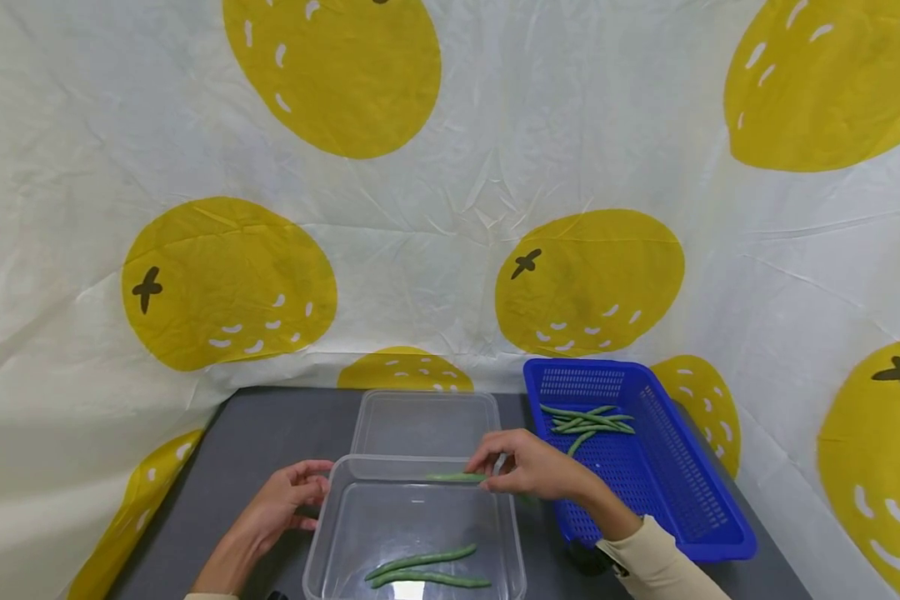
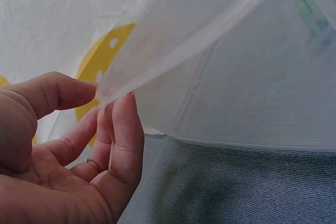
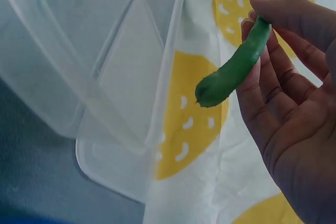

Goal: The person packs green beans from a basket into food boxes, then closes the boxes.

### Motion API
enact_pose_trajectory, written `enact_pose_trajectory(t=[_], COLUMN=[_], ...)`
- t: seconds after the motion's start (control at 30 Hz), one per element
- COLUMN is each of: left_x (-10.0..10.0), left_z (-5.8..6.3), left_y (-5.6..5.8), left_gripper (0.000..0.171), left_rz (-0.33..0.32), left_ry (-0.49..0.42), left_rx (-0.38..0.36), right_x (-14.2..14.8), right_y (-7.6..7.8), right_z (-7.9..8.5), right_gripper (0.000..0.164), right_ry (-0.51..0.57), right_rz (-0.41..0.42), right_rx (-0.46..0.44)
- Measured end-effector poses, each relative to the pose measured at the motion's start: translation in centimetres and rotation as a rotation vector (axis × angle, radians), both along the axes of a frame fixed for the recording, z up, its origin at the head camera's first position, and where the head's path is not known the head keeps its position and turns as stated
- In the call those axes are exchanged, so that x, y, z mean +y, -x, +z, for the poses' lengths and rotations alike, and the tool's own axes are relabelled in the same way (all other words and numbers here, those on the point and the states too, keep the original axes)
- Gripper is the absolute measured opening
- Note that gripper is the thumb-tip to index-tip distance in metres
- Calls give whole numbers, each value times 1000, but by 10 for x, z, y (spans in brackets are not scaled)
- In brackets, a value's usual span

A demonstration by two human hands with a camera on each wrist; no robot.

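A clear plastic container stands at the table's near middle, with two green beans lying on its bottom. At its far left corner my left hand pinches the rim; in the left wrist view the thumb and fingertips meet at the edge of the clear wall. My right hand is over the container's far right corner. Between its thumb and fingers it pinches another green bean, whose blunt end sticks out toward the camera in the right wrist view.
To the right stands a blue plastic basket with several green beans at its far end. A clear lid lies flat behind the container on the dark table. A white curtain with yellow fruit prints hangs behind.
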State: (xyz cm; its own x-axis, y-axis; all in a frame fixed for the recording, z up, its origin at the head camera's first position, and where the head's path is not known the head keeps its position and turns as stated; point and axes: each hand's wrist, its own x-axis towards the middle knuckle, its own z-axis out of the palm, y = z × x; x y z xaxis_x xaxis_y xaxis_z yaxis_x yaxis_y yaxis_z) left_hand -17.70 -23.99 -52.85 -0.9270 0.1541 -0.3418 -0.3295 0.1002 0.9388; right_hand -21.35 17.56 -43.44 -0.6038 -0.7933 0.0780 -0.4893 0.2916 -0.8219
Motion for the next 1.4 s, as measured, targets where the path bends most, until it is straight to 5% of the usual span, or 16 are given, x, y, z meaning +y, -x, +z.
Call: enact_pose_trajectory(t=[0.3, 0.53, 0.93, 1.4], left_x=[0, 0, -2, -1], left_z=[1, 2, 0, -2], left_y=[0, -2, 0, 1], left_gripper=[53, 53, 53, 52], left_rz=[-6, -4, -5, -8], left_ry=[-9, -9, -13, -23], left_rx=[6, 2, 0, 4], right_x=[-18, -2, 67, 130], right_y=[-10, -8, 19, 57], right_z=[0, 3, 9, -17], right_gripper=[29, 35, 26, 24], right_ry=[21, 5, -47, -204], right_rz=[47, -20, -174, -302], right_rx=[-44, -25, 36, 95])
